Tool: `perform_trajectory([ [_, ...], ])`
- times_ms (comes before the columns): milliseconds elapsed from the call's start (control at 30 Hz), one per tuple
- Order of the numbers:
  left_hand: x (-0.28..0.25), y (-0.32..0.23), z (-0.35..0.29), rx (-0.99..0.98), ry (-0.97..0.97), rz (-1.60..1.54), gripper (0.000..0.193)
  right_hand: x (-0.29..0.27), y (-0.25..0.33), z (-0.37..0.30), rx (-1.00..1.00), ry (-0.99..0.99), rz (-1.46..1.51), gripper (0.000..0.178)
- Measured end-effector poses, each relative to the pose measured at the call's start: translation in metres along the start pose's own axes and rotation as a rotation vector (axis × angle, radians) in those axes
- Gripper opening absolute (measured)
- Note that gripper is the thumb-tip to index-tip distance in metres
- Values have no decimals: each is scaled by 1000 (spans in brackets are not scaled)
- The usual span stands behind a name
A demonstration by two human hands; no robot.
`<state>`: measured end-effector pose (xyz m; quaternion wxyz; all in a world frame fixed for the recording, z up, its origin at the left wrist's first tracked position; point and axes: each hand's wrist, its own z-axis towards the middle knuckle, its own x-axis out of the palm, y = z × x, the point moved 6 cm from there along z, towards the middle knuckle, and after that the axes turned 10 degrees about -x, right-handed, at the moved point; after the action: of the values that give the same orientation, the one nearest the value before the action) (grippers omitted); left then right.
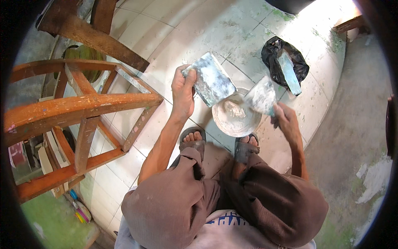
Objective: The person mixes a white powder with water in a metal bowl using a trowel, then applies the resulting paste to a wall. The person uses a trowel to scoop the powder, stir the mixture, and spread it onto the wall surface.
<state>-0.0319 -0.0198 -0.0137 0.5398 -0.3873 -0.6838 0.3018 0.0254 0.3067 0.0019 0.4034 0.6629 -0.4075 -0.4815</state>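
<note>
I squat on a tiled floor. My left hand (183, 89) grips a wide flat metal scraper plate (212, 79), smeared with grey-white putty and tilted above the floor. My right hand (286, 120) holds a second, smaller putty blade (262, 97), also coated white, over the rim of a round bowl (226, 124). The bowl sits on the floor just in front of my sandalled feet and holds a lump of white putty (235, 110). The two blades are a little apart, not touching.
An orange-brown wooden frame (83, 103) with paint spots stands at the left, close to my left arm. A black plastic bag (275, 52) with a flat tool (289, 72) sticking out lies behind the bowl. Bare concrete (356, 137) runs along the right.
</note>
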Motion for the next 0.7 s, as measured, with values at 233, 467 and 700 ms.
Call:
perform_trajectory([
  [233,33,1,-28,116,-95,171,27,39,16,-4,6,-7,-139,38],
  [467,41,33,-57,194,4,727,29,52,23,17,-84,-111,58,41],
  [700,13,19,-59,201,-287,768,29,8,73,-2,-234,-190,7,29],
])
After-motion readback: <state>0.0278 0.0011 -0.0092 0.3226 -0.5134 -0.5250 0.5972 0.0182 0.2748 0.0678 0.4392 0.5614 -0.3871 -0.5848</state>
